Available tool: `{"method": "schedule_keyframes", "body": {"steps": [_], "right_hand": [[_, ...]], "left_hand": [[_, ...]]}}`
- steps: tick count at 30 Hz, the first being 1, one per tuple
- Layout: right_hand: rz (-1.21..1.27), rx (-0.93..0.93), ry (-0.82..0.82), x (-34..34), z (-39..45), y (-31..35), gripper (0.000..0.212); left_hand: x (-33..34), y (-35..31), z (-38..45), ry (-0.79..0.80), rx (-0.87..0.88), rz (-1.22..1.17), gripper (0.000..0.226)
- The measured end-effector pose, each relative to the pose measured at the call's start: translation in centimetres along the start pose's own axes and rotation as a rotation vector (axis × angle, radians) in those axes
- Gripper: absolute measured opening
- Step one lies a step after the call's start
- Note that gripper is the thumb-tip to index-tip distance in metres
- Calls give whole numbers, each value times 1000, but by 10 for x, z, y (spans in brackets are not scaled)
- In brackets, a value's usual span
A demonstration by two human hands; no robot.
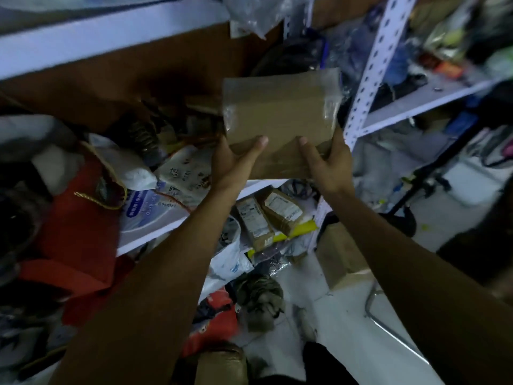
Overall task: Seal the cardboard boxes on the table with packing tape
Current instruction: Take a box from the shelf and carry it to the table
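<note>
Two hands, left hand (236, 159) and right hand (324, 159), clamp the taped cardboard box (280, 118) by its near corners; looks light, stiff, slick.

white shelf (266, 184), red bag (80, 218), parcels (266, 218)

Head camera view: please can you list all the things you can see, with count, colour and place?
cardboard box: one, brown, shiny tape on it, held up at centre
shelf: one, white metal, behind the box
labelled parcels: at least two, brown, low on the shelf
plain box: one, brown, on the floor at right
bag: one, red, at left
plastic bags: several, white, on the middle shelf
left hand: holds the box's lower left edge
right hand: holds its lower right edge
</note>
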State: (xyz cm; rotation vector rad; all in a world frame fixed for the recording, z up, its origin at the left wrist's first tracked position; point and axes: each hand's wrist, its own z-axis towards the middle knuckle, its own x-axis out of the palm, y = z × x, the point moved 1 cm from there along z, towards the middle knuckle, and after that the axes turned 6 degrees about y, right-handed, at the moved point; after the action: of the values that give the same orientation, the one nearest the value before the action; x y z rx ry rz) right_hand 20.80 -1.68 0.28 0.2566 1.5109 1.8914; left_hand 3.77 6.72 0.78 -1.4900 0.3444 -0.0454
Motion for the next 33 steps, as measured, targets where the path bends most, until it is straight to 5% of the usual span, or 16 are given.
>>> {"method": "schedule_keyframes", "body": {"steps": [11, 33], "right_hand": [[-168, 224, -338, -99, -116, -11, 71], [-242, 430, -990, -416, -323, -37, 67]], "left_hand": [[88, -4, -65, 373, 105, -10, 91], [410, -79, -306, 1094, 177, -23, 87]]}}
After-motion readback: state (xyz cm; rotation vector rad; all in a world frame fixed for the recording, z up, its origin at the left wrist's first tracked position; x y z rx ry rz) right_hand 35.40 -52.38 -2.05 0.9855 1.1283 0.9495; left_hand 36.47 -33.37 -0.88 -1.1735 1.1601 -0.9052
